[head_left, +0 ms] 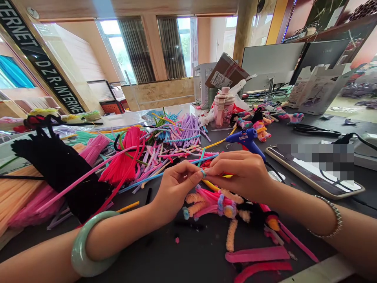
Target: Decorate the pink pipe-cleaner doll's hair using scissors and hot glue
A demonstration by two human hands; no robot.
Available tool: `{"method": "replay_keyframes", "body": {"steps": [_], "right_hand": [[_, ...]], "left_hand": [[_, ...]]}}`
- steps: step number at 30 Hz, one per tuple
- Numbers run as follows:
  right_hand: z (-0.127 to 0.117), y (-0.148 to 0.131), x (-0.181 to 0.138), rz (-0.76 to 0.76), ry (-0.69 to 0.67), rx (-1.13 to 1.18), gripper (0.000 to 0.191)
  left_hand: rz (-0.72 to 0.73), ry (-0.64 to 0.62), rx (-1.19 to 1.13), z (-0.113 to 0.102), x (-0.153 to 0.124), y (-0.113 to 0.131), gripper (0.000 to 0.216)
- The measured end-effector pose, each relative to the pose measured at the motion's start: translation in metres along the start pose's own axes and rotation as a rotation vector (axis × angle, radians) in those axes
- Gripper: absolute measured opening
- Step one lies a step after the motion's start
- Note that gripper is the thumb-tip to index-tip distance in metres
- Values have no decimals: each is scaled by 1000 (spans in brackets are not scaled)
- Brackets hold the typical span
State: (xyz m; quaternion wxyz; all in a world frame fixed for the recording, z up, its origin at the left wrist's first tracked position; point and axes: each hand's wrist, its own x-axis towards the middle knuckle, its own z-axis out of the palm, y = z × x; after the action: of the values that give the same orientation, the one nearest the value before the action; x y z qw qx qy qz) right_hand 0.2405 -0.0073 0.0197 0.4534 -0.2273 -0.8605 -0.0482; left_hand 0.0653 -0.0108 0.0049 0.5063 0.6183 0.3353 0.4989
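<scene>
My left hand [175, 188] and my right hand [243, 173] meet above the dark table [165, 259]. Together they pinch a small light-blue pipe-cleaner piece [203, 172] between their fingertips. A yellow pipe cleaner [209, 184] runs under my right hand. Just below both hands lies a half-made pipe-cleaner figure [218, 206] in pink, peach, purple and black. A green bangle [85, 245] sits on my left wrist, a beaded bracelet [331, 220] on my right.
Heaps of cut pipe cleaners [153, 153] in many colours cover the table's left and middle, with a black bundle [59, 169] at left. A blue glue gun [249, 141], a tablet [315, 167], scissors [315, 130], a pink bottle [224, 106] and monitors [271, 65] stand beyond my hands.
</scene>
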Motion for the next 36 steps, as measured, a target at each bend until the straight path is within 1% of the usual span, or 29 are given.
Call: {"method": "replay_keyframes", "body": {"steps": [8,14,19,21,25,28,32,36], "right_hand": [[0,-2,0,-21,33,9,22],[2,-4,-1,-31,17,-4,24],[1,-4,-1,-39,6,6,24],[1,-4,-1,7,11,56,22],[4,-2,-1,159,50,180,15],[5,0,0,223,50,173,10],[3,1,2,262,29,132,5],[2,1,3,325,7,130,6]], "left_hand": [[11,-10,-47,1,0,-1,17],[-2,-13,-101,2,0,-1,17],[7,-3,-98,3,0,0,18],[11,-7,-85,2,1,0,20],[9,-37,-41,-1,6,-2,22],[8,-28,-48,-4,9,-5,21],[0,0,-89,-7,11,-7,19],[9,22,-124,-6,12,-7,16]]}}
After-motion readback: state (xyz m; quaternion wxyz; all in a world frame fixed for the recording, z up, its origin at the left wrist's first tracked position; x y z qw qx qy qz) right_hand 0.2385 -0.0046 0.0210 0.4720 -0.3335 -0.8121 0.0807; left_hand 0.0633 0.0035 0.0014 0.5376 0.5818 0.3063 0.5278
